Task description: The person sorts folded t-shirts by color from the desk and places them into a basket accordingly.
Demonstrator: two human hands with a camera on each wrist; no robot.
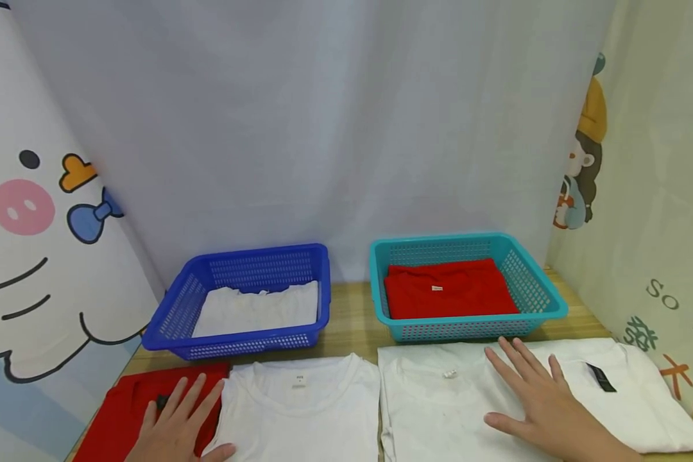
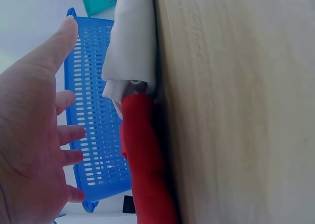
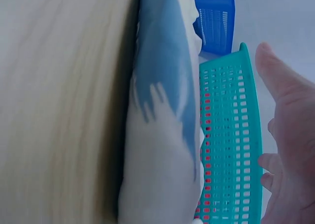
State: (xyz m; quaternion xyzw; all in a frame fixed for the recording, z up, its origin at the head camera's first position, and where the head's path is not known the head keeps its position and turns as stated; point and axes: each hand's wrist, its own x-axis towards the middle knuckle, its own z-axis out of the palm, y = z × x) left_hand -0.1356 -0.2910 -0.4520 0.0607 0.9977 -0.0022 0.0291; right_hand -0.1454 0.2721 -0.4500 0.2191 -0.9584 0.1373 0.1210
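Note:
My left hand (image 1: 176, 423) hovers with fingers spread, over the folded red shirt (image 1: 112, 414) and the left edge of a folded white T-shirt (image 1: 308, 417). Above two more white shirts is my right hand (image 1: 545, 404), its fingers likewise extended. One of these is a white T-shirt (image 1: 433, 417) with a small neck label; the other white shirt (image 1: 635, 391) has a black label and lies at the far right. Both wrist views show the hands apart from the cloth, holding nothing. The lower parts of the nearest shirts fall outside the head view.
Behind the row stand a dark blue basket (image 1: 173, 343) with a white shirt (image 1: 260, 311) inside and a teal basket (image 1: 468, 330) with a red shirt (image 1: 450, 289) inside. A strip of wooden table (image 1: 349, 321) shows between them. Printed curtains (image 1: 346, 128) hang behind and at both sides.

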